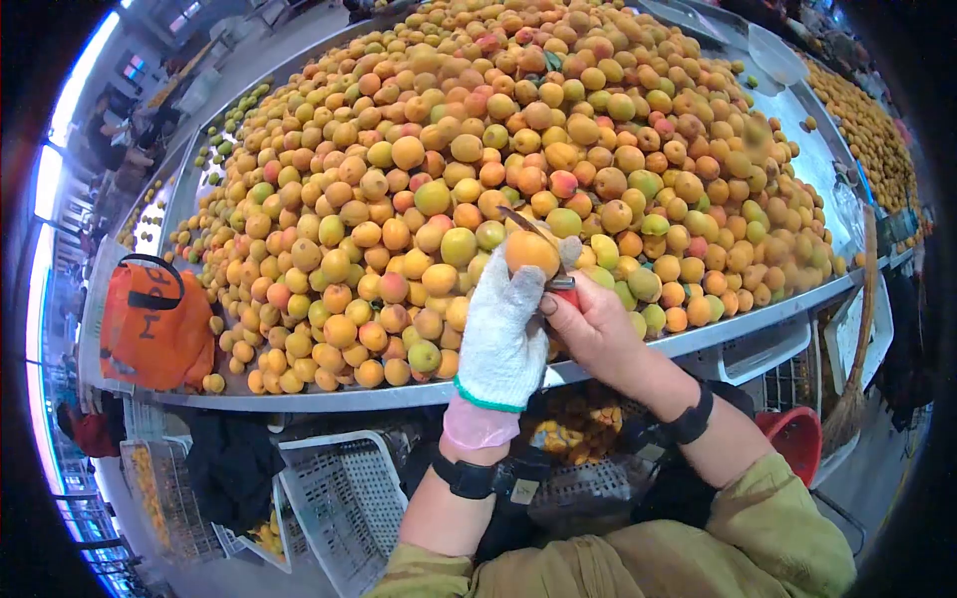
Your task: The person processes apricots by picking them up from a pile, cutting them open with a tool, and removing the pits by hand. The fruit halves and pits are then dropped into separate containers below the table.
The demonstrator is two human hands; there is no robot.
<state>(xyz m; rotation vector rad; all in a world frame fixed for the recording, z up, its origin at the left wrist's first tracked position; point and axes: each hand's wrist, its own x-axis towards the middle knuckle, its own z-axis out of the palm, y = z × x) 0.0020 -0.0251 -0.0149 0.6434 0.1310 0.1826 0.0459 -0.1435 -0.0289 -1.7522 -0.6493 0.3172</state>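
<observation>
My left hand (501, 339), in a white knitted glove with a green cuff, is closed around an orange-yellow apricot (531, 255). Bare-fingered, my right hand (605, 336) grips a small knife (564, 286) by its red handle. The thin, dark blade lies along the upper side of the apricot, and part of it is hidden. Both hands meet above the near edge of a big heap of apricots (399, 234), which range from green to orange and reddish.
A metal table (688, 339) carries the heap. An orange bag (155, 324) sits at its left end. Below are a white crate (324, 493), more crates with fruit, and a red bucket (797, 439). A broom (857, 384) leans at the right. People are in the background.
</observation>
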